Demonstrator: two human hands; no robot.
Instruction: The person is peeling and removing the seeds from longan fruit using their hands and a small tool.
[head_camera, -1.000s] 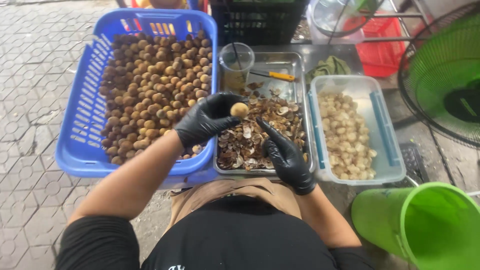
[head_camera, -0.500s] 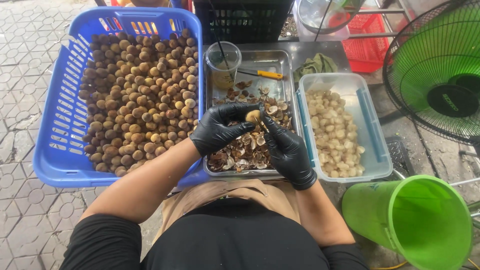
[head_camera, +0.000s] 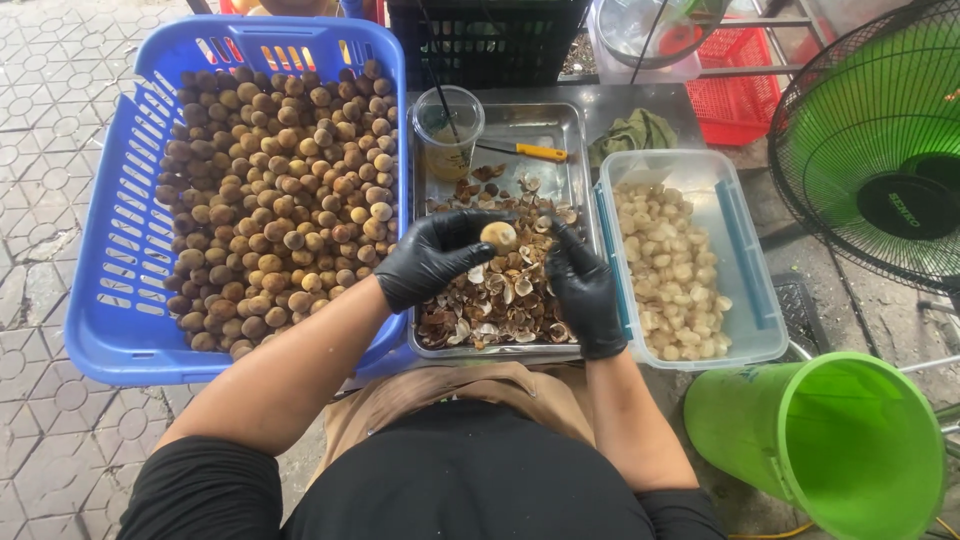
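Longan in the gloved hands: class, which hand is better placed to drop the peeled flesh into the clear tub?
Right. The right hand sits beside the clear tub of peeled flesh, while the left hand grips the longan over the metal tray, on the blue basket side.

A big basket (head_camera: 120, 300) full of round nuts (head_camera: 280, 190) sits on the left. Just to its right is a metal tray (head_camera: 560, 120) with a pile of shells (head_camera: 500, 300) in it. At the back of the tray stand a cup (head_camera: 448, 130) and a small knife (head_camera: 525, 151). Right of the tray is a box (head_camera: 745, 250) holding peeled pieces (head_camera: 665, 265). A cloth (head_camera: 632, 132) lies behind the box. A fan (head_camera: 880, 140) stands at the far right, and a bucket (head_camera: 830, 440) lies on its side in front of it. The 2 hands, the left hand (head_camera: 432, 258) and the right hand (head_camera: 583, 290), are over the tray with 1 nut (head_camera: 498, 236) between them.
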